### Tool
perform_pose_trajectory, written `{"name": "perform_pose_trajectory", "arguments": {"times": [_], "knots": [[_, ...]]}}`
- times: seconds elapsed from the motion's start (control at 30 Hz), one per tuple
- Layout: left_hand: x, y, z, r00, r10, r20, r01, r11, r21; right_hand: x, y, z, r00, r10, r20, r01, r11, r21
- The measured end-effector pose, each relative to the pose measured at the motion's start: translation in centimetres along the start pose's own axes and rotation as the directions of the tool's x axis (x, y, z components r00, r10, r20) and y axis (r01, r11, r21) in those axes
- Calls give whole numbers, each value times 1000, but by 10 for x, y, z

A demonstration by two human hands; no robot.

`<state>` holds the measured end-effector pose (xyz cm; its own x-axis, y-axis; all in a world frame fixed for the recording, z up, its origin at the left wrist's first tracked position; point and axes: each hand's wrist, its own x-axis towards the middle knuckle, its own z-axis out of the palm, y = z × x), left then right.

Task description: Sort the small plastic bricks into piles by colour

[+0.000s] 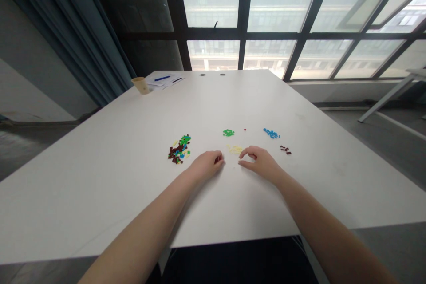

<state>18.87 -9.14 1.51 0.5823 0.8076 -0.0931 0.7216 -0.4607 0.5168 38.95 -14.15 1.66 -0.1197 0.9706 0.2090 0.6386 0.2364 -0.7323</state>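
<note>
**Q:** L hand (206,165) got smth?

**A:** Can't tell, fingers curled, maybe a dark red speck (218,159). R hand (261,164) open-ish, near pale yellow plastic bits (235,149) at 12 o'clock. Colours piled separately, prob to stay apart from multicolour plastic heap (179,149) at 10.

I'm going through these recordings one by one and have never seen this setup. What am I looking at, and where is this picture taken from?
There is no machine here. This single picture comes from a camera worn on a person's head, looking forward and down, so the bare arms are the wearer's own. On the white table lie a mixed heap of small coloured pieces, green pieces, blue pieces, dark red pieces and yellow pieces. The left hand may hold something dark at its fingertips, but it is too small to tell. The right hand, curled beside the yellow pieces, shows nothing held.
</note>
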Motion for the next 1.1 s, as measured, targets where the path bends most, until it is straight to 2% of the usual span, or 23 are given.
{"name": "perform_pose_trajectory", "arguments": {"times": [0.07,0.17,0.53,0.7,0.8,0.87,0.9,0.97,1.0,1.07,1.1], "knots": [[0,0,-1,1000,-11,6,11,1000,-2,-1,9,6,989,95,112,-95,995,-3],[0,1,-1,1000,-12,12,12,1000,5,-2,17,14,973,147,177,-145,989,-26],[1,2,-1,1000,-7,17,7,1000,14,-2,15,18,962,199,185,-182,977,-107],[3,-4,3,1000,13,7,-13,1000,-18,1,7,8,971,173,162,-167,985,-52],[6,-13,-2,999,14,-44,-16,999,-35,3,4,-8,990,136,37,-136,991,0],[8,-25,-12,988,-17,-156,16,1000,-10,4,5,-19,985,106,-136,-104,994,26],[9,-34,-19,970,-38,-240,42,999,12,3,7,-24,968,89,-236,-82,996,39],[10,-54,-32,894,-123,-430,161,985,54,2,11,-33,914,61,-400,-45,998,49],[9,-64,-38,855,-167,-491,229,971,69,2,14,-35,892,55,-449,-38,998,48],[8,-82,-46,789,-253,-559,359,930,85,1,19,-38,874,55,-483,-42,998,37],[7,-88,-48,775,-282,-566,396,914,88,1,21,-38,876,55,-478,-48,999,27]]}}
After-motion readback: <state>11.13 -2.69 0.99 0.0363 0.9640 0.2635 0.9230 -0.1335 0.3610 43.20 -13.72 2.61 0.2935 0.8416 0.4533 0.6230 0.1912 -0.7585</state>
